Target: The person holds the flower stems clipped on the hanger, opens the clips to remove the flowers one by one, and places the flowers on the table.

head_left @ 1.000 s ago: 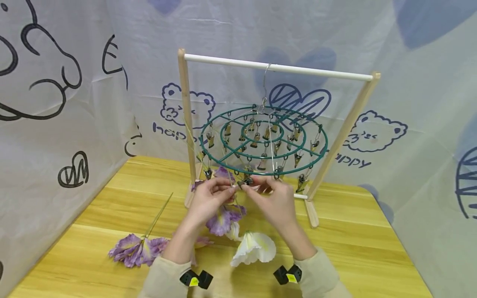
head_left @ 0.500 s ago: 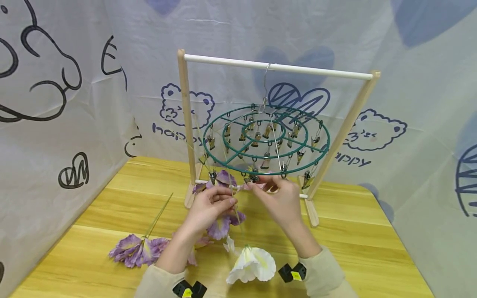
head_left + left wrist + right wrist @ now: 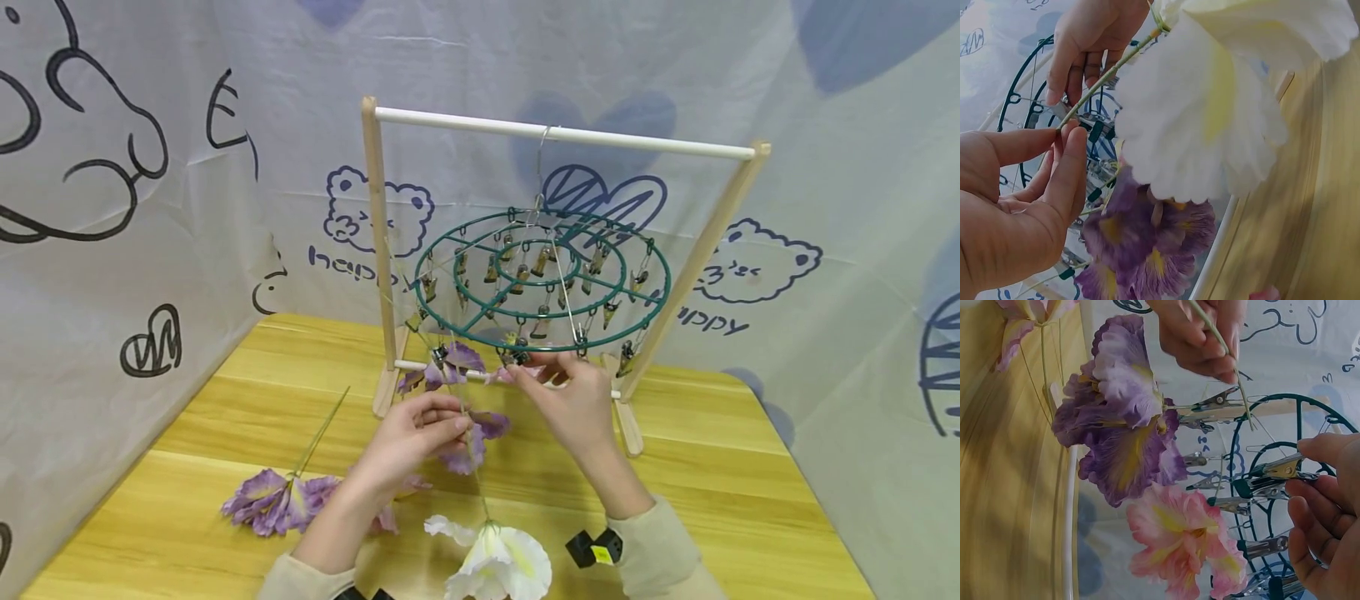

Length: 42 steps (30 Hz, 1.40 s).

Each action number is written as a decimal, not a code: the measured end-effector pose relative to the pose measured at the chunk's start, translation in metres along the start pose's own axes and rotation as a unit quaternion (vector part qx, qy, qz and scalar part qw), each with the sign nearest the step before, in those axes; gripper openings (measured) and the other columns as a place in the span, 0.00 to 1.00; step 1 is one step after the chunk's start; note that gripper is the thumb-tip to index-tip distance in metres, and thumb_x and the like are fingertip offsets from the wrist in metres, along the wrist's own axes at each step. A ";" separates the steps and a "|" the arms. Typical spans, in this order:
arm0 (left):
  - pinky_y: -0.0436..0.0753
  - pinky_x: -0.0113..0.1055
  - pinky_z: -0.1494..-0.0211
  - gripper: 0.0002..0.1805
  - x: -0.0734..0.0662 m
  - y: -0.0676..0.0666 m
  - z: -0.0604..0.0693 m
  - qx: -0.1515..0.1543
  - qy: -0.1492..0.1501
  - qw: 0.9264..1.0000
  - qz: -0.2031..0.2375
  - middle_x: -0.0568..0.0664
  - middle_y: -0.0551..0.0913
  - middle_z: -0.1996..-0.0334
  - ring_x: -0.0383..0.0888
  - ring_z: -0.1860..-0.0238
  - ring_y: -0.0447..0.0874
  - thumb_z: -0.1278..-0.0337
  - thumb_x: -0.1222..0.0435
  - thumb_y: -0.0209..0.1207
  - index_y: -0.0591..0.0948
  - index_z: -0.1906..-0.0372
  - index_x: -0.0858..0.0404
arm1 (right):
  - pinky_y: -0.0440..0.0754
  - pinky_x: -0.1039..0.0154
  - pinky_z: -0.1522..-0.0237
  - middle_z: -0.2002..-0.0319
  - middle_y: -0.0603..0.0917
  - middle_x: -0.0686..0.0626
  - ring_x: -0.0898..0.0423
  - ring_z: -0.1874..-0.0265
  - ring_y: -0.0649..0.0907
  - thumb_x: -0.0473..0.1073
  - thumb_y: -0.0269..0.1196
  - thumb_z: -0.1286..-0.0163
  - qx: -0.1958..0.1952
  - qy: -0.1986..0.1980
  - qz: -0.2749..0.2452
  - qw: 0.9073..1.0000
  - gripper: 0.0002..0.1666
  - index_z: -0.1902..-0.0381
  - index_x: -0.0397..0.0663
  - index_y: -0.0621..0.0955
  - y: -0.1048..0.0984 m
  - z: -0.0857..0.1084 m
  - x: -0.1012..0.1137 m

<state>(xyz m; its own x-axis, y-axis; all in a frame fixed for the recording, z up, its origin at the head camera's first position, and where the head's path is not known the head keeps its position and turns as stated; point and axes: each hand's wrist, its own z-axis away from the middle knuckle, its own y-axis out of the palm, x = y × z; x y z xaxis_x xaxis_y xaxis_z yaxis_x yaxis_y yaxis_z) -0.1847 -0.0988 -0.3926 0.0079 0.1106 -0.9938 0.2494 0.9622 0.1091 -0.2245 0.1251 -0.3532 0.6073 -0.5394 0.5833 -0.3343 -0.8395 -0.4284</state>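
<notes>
My left hand [image 3: 420, 429] pinches the thin green stem [image 3: 1094, 90] of a white artificial flower [image 3: 501, 562], whose bloom hangs down toward me. In the right wrist view, the free stem end points at a metal clip [image 3: 1282, 469] with dark green tips, apart from it. My right hand [image 3: 573, 400] pinches that clip between thumb and fingers, at the near rim of a round green clip hanger [image 3: 615, 340]. Whether the clip's tips are parted cannot be told. Purple flowers [image 3: 1125, 425] and a pink flower [image 3: 1185, 540] hang from the hanger beside the hands.
The hanger hooks over the white bar [image 3: 480, 125] of a wooden stand [image 3: 378, 250]. Several more clips dangle from its rings. A purple flower [image 3: 262, 500] lies on the wooden table [image 3: 735, 500] at the left, with pink petals [image 3: 386, 517] near the left forearm. A printed cloth hangs behind.
My left hand has lowered toward me with the white flower, drawing its stem away from the clip. My right hand, still pinching the clip, has shifted slightly right, and the hanger has swung right with it.
</notes>
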 end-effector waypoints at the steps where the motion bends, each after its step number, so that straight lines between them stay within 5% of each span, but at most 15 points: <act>1: 0.89 0.36 0.45 0.21 0.000 -0.001 0.002 0.000 -0.003 1.000 0.001 0.58 0.85 0.54 0.45 0.56 0.87 0.31 0.71 0.63 0.75 0.40 0.78 | 0.78 0.70 0.80 0.75 0.87 0.47 0.55 0.76 0.82 0.39 0.81 0.44 -0.001 0.002 0.000 1.000 0.14 0.65 0.37 0.89 0.000 0.000 0.000; 13: 0.89 0.35 0.45 0.21 0.003 -0.019 0.020 0.056 -0.008 0.998 0.014 0.58 0.82 0.54 0.47 0.55 0.86 0.30 0.71 0.62 0.72 0.41 0.80 | 0.81 0.69 0.75 0.75 0.88 0.47 0.54 0.76 0.82 0.40 0.81 0.44 -0.005 0.001 0.008 1.000 0.14 0.66 0.37 0.90 0.000 0.001 -0.003; 24: 0.89 0.38 0.45 0.15 0.006 -0.002 0.021 0.102 -0.018 0.994 0.022 0.56 0.85 0.57 0.46 0.56 0.88 0.31 0.70 0.64 0.76 0.47 0.77 | 0.81 0.68 0.75 0.74 0.88 0.47 0.53 0.75 0.83 0.41 0.81 0.44 -0.002 0.000 0.018 1.000 0.14 0.65 0.38 0.90 -0.002 0.002 -0.005; 42: 0.90 0.39 0.47 0.12 0.015 0.022 0.020 0.105 -0.014 0.994 0.009 0.59 0.87 0.58 0.46 0.58 0.88 0.32 0.72 0.65 0.77 0.52 0.76 | 0.80 0.68 0.74 0.73 0.88 0.49 0.54 0.76 0.83 0.42 0.82 0.44 -0.007 -0.003 0.022 1.000 0.14 0.65 0.39 0.90 -0.006 0.001 -0.007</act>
<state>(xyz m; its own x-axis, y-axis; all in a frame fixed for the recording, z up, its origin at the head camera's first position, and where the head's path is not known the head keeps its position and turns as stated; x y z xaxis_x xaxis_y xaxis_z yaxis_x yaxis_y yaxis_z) -0.1600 -0.0811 -0.4059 0.0408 0.1179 -0.9922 0.4454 0.8868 0.1237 -0.2262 0.1340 -0.3554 0.5963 -0.5751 0.5601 -0.3700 -0.8160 -0.4440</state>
